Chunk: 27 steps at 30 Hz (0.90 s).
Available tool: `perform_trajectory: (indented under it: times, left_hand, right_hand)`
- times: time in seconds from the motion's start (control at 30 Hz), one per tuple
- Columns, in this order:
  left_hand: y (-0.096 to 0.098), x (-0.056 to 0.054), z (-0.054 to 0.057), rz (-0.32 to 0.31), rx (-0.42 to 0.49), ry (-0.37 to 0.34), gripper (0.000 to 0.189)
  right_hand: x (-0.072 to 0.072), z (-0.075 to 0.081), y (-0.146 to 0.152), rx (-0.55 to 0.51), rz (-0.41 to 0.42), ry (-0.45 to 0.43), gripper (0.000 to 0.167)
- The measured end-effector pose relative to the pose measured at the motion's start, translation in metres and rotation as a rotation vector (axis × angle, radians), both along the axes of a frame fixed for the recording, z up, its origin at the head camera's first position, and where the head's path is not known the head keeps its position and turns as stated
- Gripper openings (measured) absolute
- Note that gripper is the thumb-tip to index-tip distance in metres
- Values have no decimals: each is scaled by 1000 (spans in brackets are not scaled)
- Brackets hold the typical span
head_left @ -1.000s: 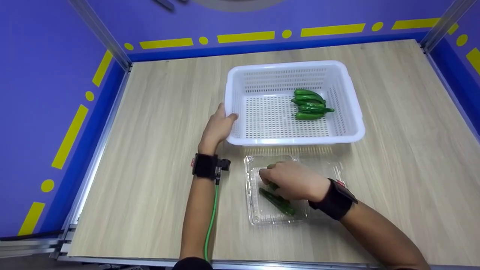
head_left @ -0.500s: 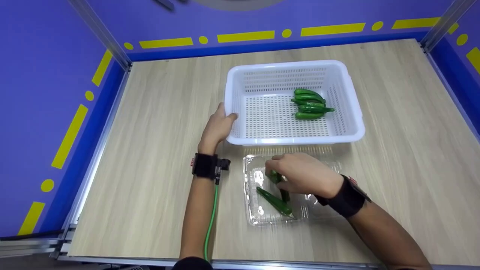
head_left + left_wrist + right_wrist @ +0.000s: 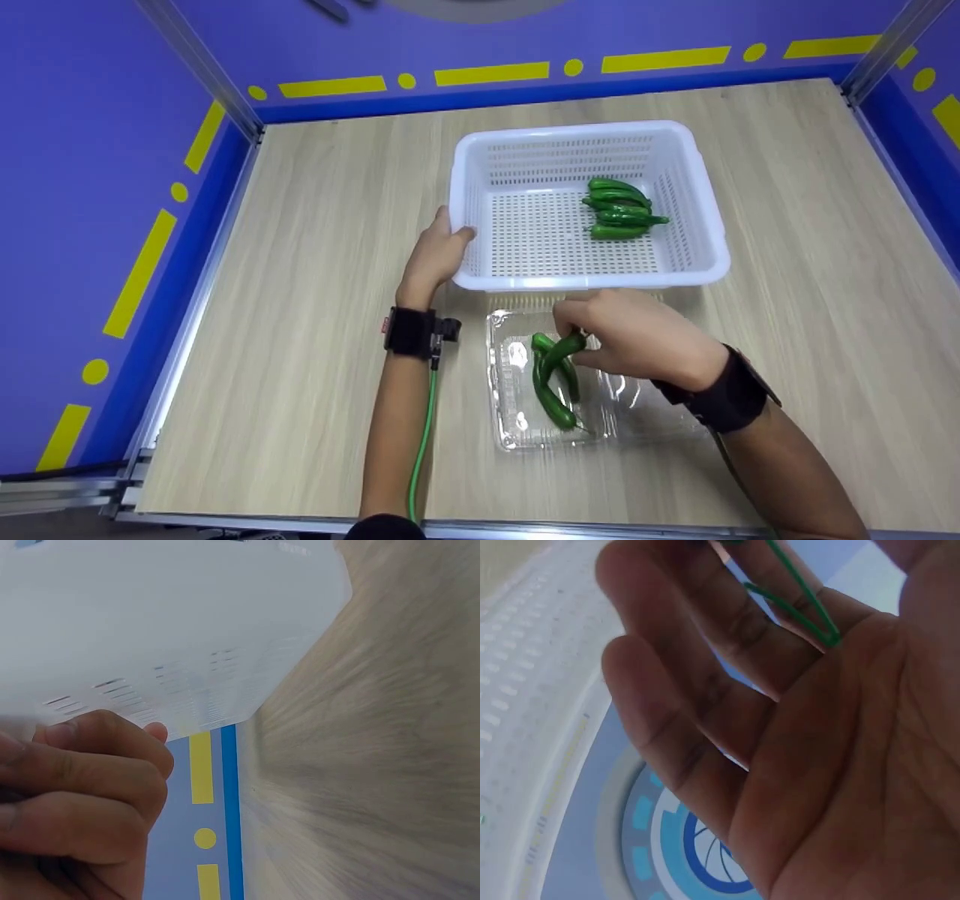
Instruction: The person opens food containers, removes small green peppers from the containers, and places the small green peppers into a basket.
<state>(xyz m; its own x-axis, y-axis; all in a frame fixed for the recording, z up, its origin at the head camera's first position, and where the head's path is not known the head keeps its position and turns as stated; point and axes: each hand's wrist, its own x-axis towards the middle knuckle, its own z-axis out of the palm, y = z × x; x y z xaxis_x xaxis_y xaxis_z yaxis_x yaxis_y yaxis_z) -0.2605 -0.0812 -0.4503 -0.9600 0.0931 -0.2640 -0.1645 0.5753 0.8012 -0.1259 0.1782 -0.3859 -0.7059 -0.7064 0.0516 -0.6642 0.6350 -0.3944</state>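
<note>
My left hand (image 3: 435, 251) grips the left side of a white perforated plastic basket (image 3: 589, 282), its thumb over the rim. In the left wrist view, curled fingers (image 3: 97, 787) sit under the basket's wall (image 3: 150, 622). My right hand (image 3: 637, 334) is over a clear plastic clamshell box (image 3: 504, 439), pinching the upper end of a curved green pepper (image 3: 551, 397). This pepper slants down across another green pepper (image 3: 541, 343) inside the box. In the right wrist view, the hand's palm and fingers (image 3: 660, 705) show; its fingertip contact is out of sight.
Several green peppers (image 3: 621, 217) lie side by side at the basket's right. The box's clear lid (image 3: 652, 412) extends under my right wrist. Blue panels with yellow marks (image 3: 491, 73) border the wooden table (image 3: 315, 247).
My right hand has shifted right and slightly up, from one pepper to the other. The pepper now pinched has its upper end raised and swung right. My left hand stays put.
</note>
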Motion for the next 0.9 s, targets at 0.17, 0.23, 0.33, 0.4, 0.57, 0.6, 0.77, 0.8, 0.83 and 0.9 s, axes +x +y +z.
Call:
perform_trajectory:
  times: [0.17, 0.23, 0.33, 0.4, 0.57, 0.6, 0.77, 0.8, 0.83, 0.9]
  left_hand:
    - [0, 0, -1, 0, 5, 5, 53]
    - [-1, 0, -1, 2, 7, 7, 53]
    - [-1, -1, -2, 4, 10, 12, 54]
    - [0, -1, -2, 1, 14, 13, 55]
    - [0, -1, -2, -4, 23, 13, 54]
    - [0, -1, -2, -5, 22, 13, 53]
    - [2, -1, -2, -8, 24, 16, 49]
    - [1, -1, -2, -6, 24, 17, 49]
    - [1, -1, -2, -4, 25, 16, 49]
    - [0, -1, -3, 4, 24, 11, 49]
  right_hand:
    - [-3, 3, 5, -13, -3, 23, 29]
    - [-3, 4, 7, -23, 2, 23, 29]
    - [-3, 7, 11, -18, -11, 14, 30]
    - [-3, 9, 13, -18, -24, 4, 31]
    - [-6, 14, 19, -43, -35, 16, 23]
    - [-6, 15, 20, -50, -35, 22, 22]
    - [-8, 19, 28, -82, -50, 46, 19]
    - [-9, 20, 30, -89, -53, 44, 19]
    - [-9, 20, 32, -96, -56, 45, 20]
    - [-12, 21, 34, -106, -60, 40, 22]
